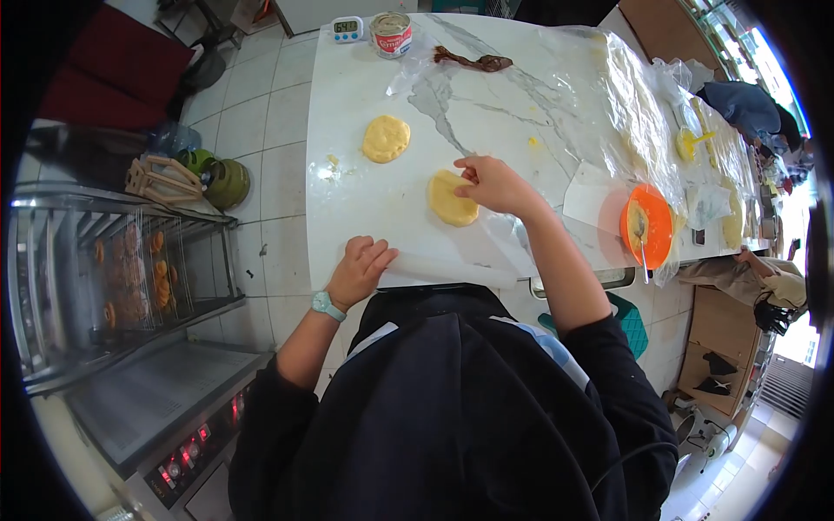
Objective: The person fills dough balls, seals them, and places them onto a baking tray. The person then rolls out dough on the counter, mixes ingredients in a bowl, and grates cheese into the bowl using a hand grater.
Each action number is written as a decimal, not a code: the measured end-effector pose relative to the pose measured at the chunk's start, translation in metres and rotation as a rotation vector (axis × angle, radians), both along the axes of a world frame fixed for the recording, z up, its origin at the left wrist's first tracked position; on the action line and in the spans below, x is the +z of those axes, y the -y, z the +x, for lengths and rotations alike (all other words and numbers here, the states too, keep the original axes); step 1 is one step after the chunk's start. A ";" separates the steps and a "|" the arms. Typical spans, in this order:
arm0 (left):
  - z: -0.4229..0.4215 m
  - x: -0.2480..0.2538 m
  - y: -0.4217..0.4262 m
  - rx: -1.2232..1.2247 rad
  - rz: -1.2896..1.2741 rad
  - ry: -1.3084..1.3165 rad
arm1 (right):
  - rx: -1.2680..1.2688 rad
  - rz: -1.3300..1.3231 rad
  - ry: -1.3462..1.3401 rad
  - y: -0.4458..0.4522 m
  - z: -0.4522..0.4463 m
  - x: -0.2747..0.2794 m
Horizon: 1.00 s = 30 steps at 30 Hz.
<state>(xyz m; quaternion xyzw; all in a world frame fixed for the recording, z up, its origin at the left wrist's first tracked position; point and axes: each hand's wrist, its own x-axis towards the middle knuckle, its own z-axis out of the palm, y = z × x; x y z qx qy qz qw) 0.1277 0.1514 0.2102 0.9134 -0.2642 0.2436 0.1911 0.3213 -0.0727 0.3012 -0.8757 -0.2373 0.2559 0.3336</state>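
On the marble table (339,234), a flattened yellow dough round (450,201) lies in front of me. My right hand (495,185) is over its right edge, fingers bent and apart, with nothing visible in them. A second dough round (386,139) rests farther back to the left. Along the table's near edge lies a white rolling pin (452,271). My left hand (359,267), with a pale watch on the wrist, is at the pin's left end, its fingers curled around that end.
A timer (347,30), a can (391,36) and a dark brown strip (472,60) are at the back. An orange bowl (665,227) with a spoon stands right, near plastic-covered dough (630,104). Racks and an oven (165,408) stand left. People are at the far right.
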 end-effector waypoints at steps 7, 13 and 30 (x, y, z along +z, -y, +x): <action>0.001 0.000 0.001 0.034 0.002 -0.007 | 0.032 -0.072 0.172 -0.004 -0.012 -0.013; -0.001 -0.001 0.002 0.021 -0.008 -0.018 | -0.023 0.075 0.206 0.011 0.005 0.055; 0.001 0.003 0.004 0.025 -0.035 -0.042 | 0.269 -0.232 0.799 -0.011 -0.008 -0.053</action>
